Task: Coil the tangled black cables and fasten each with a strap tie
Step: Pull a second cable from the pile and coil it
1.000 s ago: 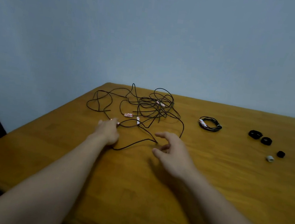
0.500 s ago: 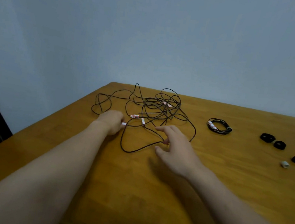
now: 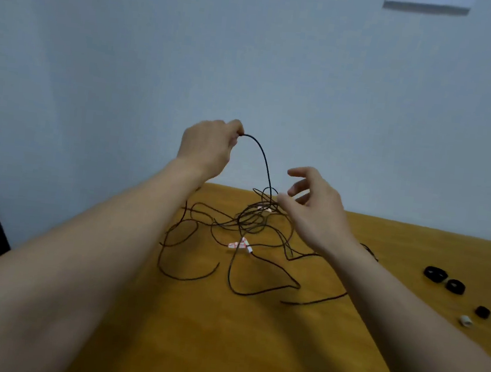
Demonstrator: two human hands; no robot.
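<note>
Pinching a black cable strand (image 3: 264, 160) in the left hand (image 3: 209, 145), raised over the desk (image 3: 221, 336) far edge above the tangled cables (image 3: 246, 222); writing on red-and-white tags (image 3: 239, 244) unreadable. Hovering the right hand (image 3: 316, 212) beside it, fingers relaxed, empty; strap ties (image 3: 444, 280) near right edge.

black cables (image 3: 249, 220): tangled, one strand raised | strap ties (image 3: 429, 272): rolled, well apart rightward

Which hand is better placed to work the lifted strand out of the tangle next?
Right, probably. The right hand hangs open beside the tangled thin black cables, where the lifted strand enters them; the left hand is busy pinching that strand up high.
</note>
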